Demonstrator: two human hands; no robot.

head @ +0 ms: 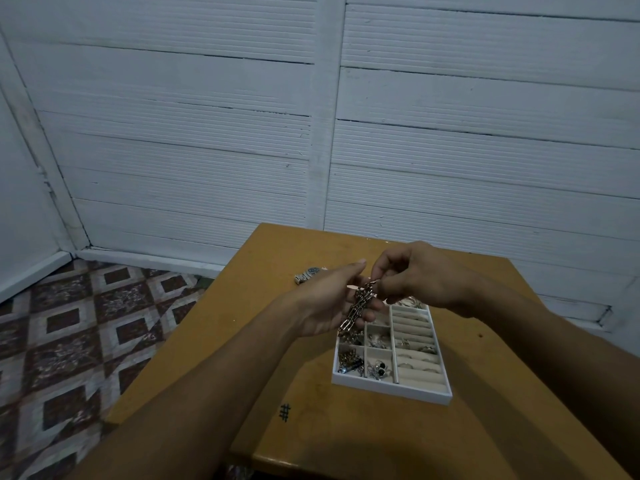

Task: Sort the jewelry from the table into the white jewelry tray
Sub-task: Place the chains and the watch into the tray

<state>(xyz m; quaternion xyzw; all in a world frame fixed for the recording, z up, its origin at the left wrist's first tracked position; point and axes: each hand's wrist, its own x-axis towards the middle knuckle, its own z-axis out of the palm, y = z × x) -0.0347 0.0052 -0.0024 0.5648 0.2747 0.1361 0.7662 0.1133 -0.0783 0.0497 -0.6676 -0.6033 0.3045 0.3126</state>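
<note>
Head view, 1 frame. We note both hands raised above the desk (346, 445), over the far end of the white jewelry tray (391, 388).

Right hand (412, 275): fingers curled, thumb and fingertips pinching the top end of a chunky silver link chain (360, 304).

Left hand (325, 303): palm turned up and toward the right hand, fingers only slightly bent. The chain lies draped across them; we see no closed grip around it.

Chain: runs down and to the left from the right-hand pinch, across the left fingers. Its lower end hangs above the tray's far-left corner. We cannot tell whether it touches the tray.

Tray: sits on the desk right of centre. The left part is split into small square compartments holding dark and silver pieces, too small to name. The right part has padded rolls with a few rings (426, 348) tucked between them.

A wristwatch (309, 274) with a metal band lies on the desk beyond the left hand, well apart from the tray.

A black hash mark (284, 412) is drawn on the desk surface near the front. Patterned floor tiles (86, 323) lie to the left, a white panelled wall (311, 116) behind.
</note>
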